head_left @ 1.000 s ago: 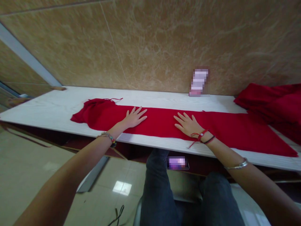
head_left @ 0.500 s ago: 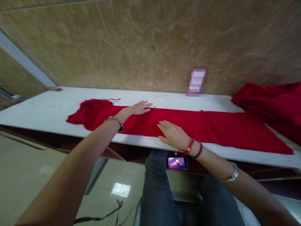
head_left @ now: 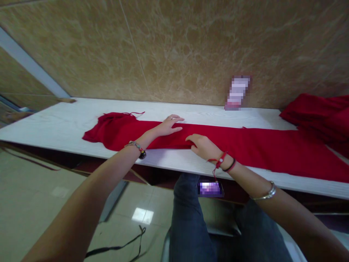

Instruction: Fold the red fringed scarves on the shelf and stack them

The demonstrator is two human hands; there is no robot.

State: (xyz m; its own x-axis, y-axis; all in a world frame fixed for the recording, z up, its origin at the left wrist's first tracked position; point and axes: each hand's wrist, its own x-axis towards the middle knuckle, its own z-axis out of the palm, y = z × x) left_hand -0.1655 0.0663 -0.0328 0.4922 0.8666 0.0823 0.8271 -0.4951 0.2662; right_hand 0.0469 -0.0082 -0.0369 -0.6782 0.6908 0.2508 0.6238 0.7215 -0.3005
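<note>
A long strip of red cloth (head_left: 261, 147) lies along the white tabletop (head_left: 62, 120), bunched at its left end, where a thin red cord sticks out. My left hand (head_left: 170, 125) rests on the cloth near its far edge, fingers spread and pointing right. At the near edge of the cloth is my right hand (head_left: 204, 145), its fingers bent and drawn together against the fabric; whether a fold is pinched under the fingertips is hidden.
More red cloth (head_left: 321, 114) is heaped at the right. A blurred pink-and-white object (head_left: 237, 92) leans on the tiled wall (head_left: 177, 47). Below the table edge, a lit phone (head_left: 210, 189) lies near my legs. A black strap (head_left: 117, 248) is on the floor.
My right hand's fingers have curled in, and the near edge of the cloth between my hands now sits farther from the table's edge. The whole view has shifted slightly.
</note>
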